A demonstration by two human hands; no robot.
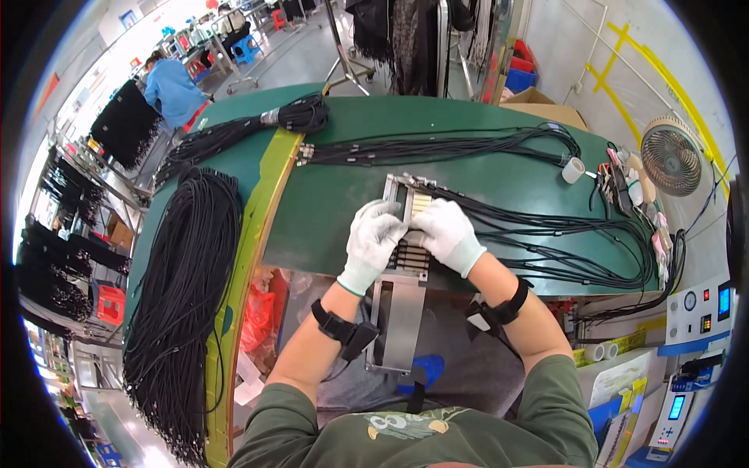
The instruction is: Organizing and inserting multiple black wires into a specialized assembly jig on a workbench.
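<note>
A metal fixture (404,300) lies across the near edge of the green table, with a row of slots in its upper part. Black cable ends (411,256) sit side by side in these slots, and pale yellowish pieces (420,204) show farther up. My left hand (372,238), in a white glove, is at the fixture's left side, its fingers bent and pinched together. From the right, my gloved right hand (449,232) reaches over the slots, fingertips closed close to the left ones. Whatever lies between the fingertips is hidden. Black cables (538,225) run from the fixture to the right.
A yellow-green strip (261,203) divides the green table (343,203). Left of it lies a thick black cable bundle (187,273); another bundle (437,148) stretches along the back. A tape roll (573,170), pliers (599,195) and a fan (671,156) are at the right. A person (173,90) sits far left.
</note>
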